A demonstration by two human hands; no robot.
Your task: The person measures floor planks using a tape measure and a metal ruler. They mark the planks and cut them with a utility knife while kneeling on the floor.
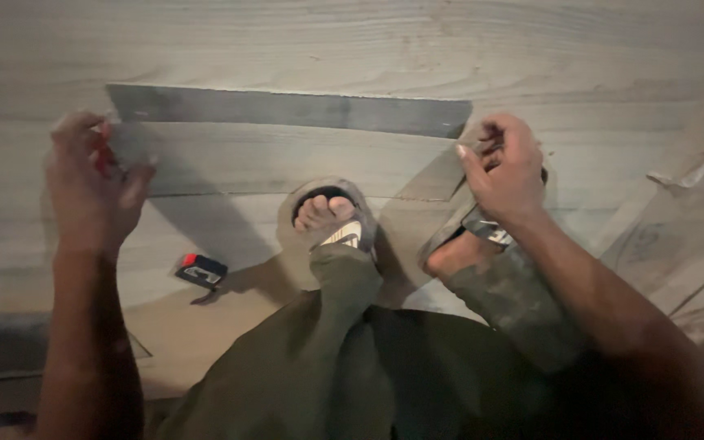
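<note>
Head view: nearest me, olive trousers and two sandalled feet (332, 216) stand on the wood-grain sheet (368, 49). A small black-and-red tool (201, 270) lies on the floor, unused. My left hand (91, 183) and right hand (507, 167) each pinch an end of the laminate strip (287, 159). Beyond it, dark board (287, 110) shows: partly lifted, I judge, not yet free

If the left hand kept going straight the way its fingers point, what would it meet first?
Probably the dark grey strip on the wood-grain board; the left hand already seems to pinch the strip's left end, though depth is unclear.
</note>
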